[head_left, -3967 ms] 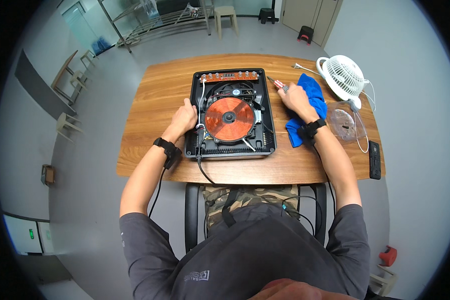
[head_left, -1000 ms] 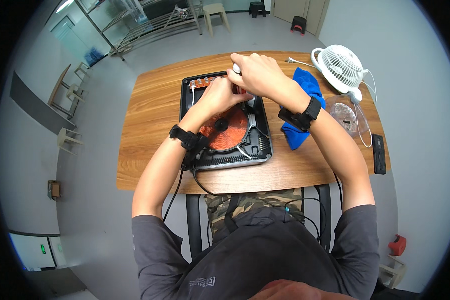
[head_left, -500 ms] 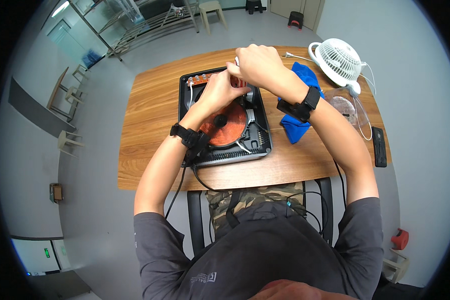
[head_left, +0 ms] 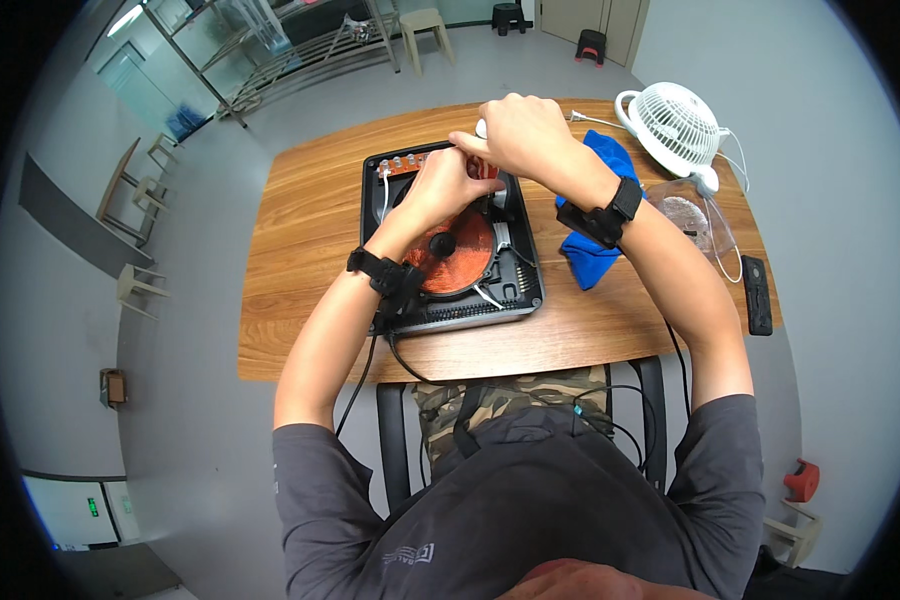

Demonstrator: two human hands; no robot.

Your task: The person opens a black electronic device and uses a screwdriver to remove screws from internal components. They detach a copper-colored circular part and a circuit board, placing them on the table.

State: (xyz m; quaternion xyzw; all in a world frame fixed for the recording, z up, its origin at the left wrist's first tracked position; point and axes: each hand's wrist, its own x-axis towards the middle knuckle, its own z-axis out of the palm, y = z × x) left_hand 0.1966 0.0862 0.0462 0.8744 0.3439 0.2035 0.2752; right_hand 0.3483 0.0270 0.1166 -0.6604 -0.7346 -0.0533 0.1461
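Observation:
An opened induction cooker (head_left: 526, 302) with a black casing lies in front of me, its round copper coil (head_left: 462, 262) bared. Over the casing's far part, my right hand (head_left: 528, 135) is closed around a white-ended tool (head_left: 481, 129), mostly hidden by the fingers. Just below and left of it, my left hand (head_left: 442, 186) is low over the parts beyond the coil. Its thumb points right, the other fingers are curled, and what they hold is hidden. Something red (head_left: 484, 166) shows between the hands. A strip of orange circuit board (head_left: 402, 163) runs along the far left inside edge.
Right of the cooker lies a crumpled blue cloth (head_left: 592, 262). Beyond it are a white fan (head_left: 675, 125) with its cord and a clear plastic cover (head_left: 692, 222). A flat black strip (head_left: 758, 295) lies at the table's right edge. Black cables (head_left: 410, 372) hang over the front edge.
My right hand has shifted slightly right and turned a little, opening a wider gap above my left hand. The left hand stays in nearly the same place.

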